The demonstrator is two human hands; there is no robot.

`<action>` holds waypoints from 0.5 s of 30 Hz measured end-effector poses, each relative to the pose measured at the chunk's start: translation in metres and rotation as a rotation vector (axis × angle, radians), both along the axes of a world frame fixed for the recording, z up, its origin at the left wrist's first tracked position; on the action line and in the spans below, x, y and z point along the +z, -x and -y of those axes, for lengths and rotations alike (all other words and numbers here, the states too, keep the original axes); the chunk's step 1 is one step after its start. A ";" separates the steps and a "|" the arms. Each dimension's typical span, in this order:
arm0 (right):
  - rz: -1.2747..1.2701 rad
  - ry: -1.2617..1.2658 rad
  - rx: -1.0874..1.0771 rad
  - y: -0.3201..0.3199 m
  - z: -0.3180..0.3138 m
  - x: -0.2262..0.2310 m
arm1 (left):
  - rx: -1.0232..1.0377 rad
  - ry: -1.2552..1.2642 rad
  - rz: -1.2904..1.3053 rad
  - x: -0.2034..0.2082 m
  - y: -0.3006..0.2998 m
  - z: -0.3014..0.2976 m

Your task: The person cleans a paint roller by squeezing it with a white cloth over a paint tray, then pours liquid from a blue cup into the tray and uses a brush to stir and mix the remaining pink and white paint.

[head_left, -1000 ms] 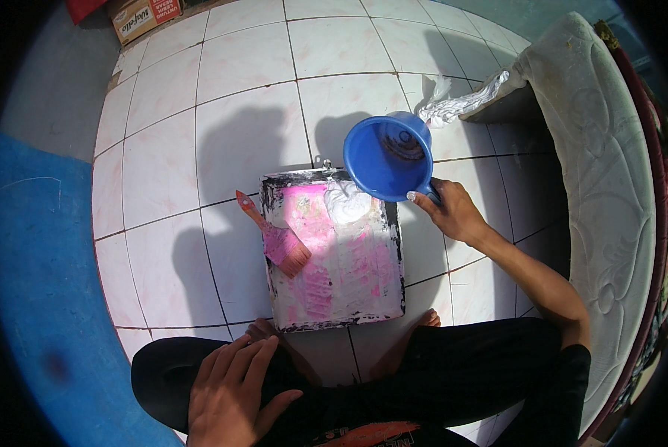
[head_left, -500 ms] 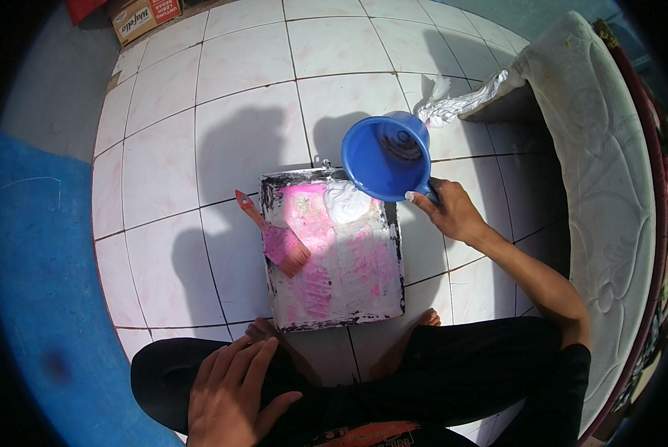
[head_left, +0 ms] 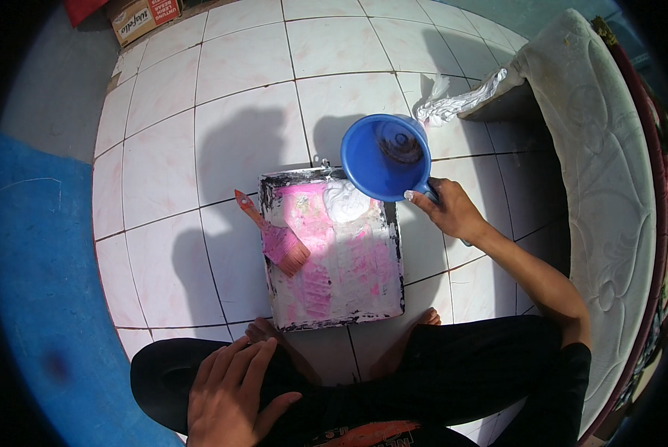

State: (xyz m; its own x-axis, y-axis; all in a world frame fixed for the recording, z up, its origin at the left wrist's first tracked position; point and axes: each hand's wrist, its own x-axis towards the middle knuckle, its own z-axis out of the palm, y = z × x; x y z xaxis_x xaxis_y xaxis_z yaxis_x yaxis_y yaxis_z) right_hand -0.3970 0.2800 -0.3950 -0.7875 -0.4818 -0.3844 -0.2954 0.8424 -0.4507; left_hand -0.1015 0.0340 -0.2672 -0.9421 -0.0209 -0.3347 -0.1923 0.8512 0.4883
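Observation:
My right hand (head_left: 452, 211) is closed around the handle of a blue plastic dipper (head_left: 375, 160), held tilted over the far right corner of a paint tray (head_left: 334, 276). Dark marks show on the dipper's inside, and no liquid can be made out in it. Pink and white paint smears cover the tray, with a thick white blob (head_left: 346, 202) near its far edge. Across the tray's left edge lies a paintbrush (head_left: 278, 242) with an orange handle and pink-stained bristles. My left hand (head_left: 233, 391) rests open on my left knee, holding nothing.
Tiled floor (head_left: 237, 56) surrounds the tray. On the right leans a pale mattress (head_left: 609, 186), with a crumpled white plastic bag (head_left: 453, 104) beside it. A cardboard box (head_left: 142, 18) stands at the far left, near the blue and grey wall (head_left: 40, 223).
My right hand has tipped the dipper slightly, so more of its inner bottom shows. The left hand, brush and tray have stayed put.

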 end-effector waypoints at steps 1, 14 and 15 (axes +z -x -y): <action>0.009 -0.012 -0.005 0.000 0.000 0.000 | 0.000 0.005 0.001 0.000 0.000 0.000; -0.042 -0.024 0.034 0.000 -0.002 -0.002 | 0.000 0.004 0.014 0.000 0.000 -0.002; -0.041 -0.022 0.035 -0.001 -0.001 -0.001 | -0.001 0.005 0.013 0.000 0.000 -0.002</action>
